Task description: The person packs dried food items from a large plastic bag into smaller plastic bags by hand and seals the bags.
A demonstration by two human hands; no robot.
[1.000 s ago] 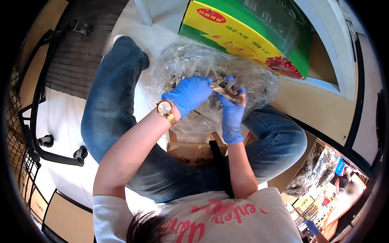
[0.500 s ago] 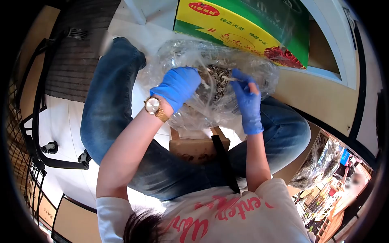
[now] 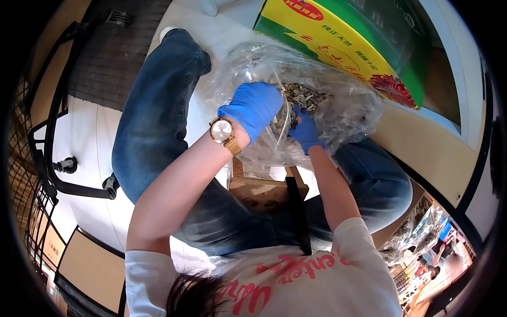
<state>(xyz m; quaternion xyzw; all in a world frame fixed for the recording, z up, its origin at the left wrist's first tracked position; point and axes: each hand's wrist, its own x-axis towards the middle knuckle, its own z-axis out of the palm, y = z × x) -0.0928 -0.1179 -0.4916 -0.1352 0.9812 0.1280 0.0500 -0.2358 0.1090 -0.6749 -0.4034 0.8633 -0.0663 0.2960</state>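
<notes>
"What kind of place was seen?"
"A shop or stockroom, it was judged: dried pieces were held in a clear bag, a printed carton was placed far right, and bagged goods were kept near right."

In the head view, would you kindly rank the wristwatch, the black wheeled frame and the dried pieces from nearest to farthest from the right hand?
1. Dried pieces, right at the fingers of the right hand, in the bag.
2. Wristwatch, to its left.
3. Black wheeled frame, far left.
</notes>
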